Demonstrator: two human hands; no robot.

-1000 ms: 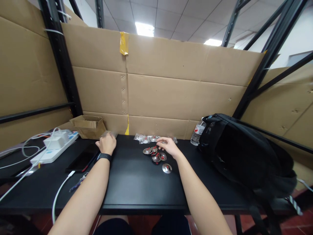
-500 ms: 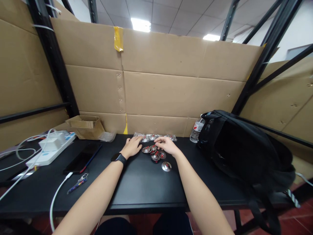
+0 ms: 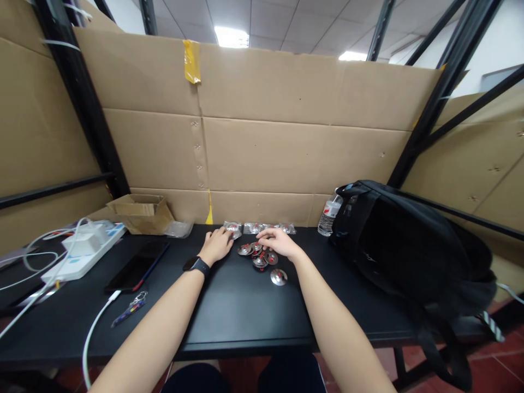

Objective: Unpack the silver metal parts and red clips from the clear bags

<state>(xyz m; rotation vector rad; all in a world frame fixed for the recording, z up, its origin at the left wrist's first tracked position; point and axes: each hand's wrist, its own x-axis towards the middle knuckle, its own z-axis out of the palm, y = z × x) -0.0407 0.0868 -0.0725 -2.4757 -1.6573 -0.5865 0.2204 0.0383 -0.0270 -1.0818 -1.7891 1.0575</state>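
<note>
A small pile of metal discs with red centres [image 3: 258, 255] lies on the black table [image 3: 229, 311], and one disc [image 3: 279, 277] sits apart, nearer to me. My right hand [image 3: 279, 243] hovers over the pile's far side with its fingers curled down onto the discs; what they pinch is hidden. My left hand [image 3: 216, 245], with a black watch [image 3: 195, 266] on the wrist, rests left of the pile. Its fingertips are closed on a clear packet holding a disc [image 3: 233, 230]. More clear packets [image 3: 268, 227] lie in a row along the cardboard wall.
A black backpack [image 3: 409, 245] fills the table's right side, with a water bottle [image 3: 328, 216] beside it. To the left are a phone [image 3: 137, 266], a power strip with cables [image 3: 79, 252], a keychain [image 3: 130, 307], a crumpled plastic bag [image 3: 180, 228] and an open cardboard box [image 3: 139, 210].
My left hand left the plastic bag by the box, swung right to the row of packets, and now holds one by its fingertips. My right hand stayed over the discs.
</note>
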